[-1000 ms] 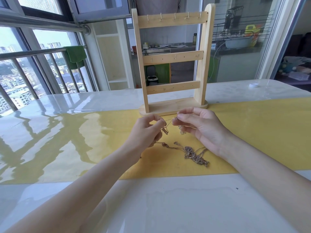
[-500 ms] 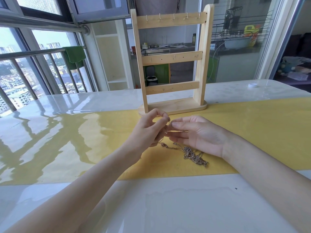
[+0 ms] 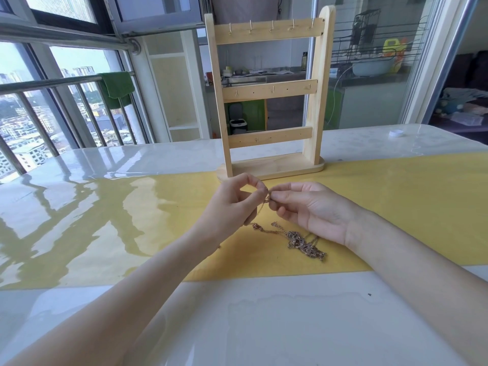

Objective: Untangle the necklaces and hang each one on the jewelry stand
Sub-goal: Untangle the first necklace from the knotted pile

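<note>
A tangle of thin gold necklaces lies on the yellow mat, in front of the wooden jewelry stand. One chain rises from the tangle to a point just above the mat, where both hands meet. My left hand pinches the chain end between thumb and forefinger. My right hand pinches the same end from the other side, palm turned up, fingertips touching the left ones. The stand's three bars carry small hooks with nothing hanging on them.
The mat runs across a glossy white table. A small white cap sits at the table's far right. A railing with a green cloth and windows stand to the left, glass doors behind.
My hands have come together from slightly apart, and now their fingertips meet on the chain end. They have also lifted a little toward the stand. The tangle on the mat has stayed put.
</note>
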A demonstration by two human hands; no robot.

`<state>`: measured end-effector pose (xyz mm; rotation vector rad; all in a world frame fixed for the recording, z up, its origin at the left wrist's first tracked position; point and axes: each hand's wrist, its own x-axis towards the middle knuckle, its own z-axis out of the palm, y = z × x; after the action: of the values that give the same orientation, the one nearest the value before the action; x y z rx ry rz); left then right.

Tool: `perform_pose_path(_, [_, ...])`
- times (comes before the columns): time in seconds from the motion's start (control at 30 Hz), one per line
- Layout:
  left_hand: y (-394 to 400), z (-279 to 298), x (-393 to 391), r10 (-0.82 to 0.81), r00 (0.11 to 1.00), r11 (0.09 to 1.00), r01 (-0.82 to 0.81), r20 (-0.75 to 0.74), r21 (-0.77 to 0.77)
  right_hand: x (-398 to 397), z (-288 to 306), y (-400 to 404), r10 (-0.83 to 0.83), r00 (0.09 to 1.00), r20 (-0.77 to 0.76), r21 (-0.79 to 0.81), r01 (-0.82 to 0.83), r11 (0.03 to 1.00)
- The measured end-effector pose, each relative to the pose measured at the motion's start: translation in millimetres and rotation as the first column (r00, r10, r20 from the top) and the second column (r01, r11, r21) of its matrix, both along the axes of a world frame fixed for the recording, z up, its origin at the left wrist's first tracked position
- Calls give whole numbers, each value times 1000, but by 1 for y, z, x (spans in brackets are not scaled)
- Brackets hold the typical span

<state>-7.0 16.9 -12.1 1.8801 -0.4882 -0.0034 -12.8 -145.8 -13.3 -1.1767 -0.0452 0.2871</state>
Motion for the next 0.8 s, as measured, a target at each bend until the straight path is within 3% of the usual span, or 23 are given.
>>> perform_pose_path(0.23, [4, -2, 5, 46, 996, 997, -41, -77, 68, 2, -4, 1, -168, 957, 235, -170, 211, 963])
perform_pose_path(0.37, [3, -3, 5, 69, 976, 993, -46, -206, 112, 2, -7, 4, -155, 848, 507, -411, 396, 821])
perform_pose_path(0.43, [3, -2, 5, 81, 966, 993, -56, -246, 107, 3, -9, 6, -120, 802, 586, -460, 451, 765])
perform_pose_path(0.63, [4, -2, 6, 122, 976, 992, -117, -179, 42, 4, -8, 3, -141, 805, 577, -431, 446, 784])
perform_pose_path(0.8, [1, -2, 4, 104, 992, 989, -96, -74, 110, 4, -5, 1, -235, 876, 421, -280, 372, 885])
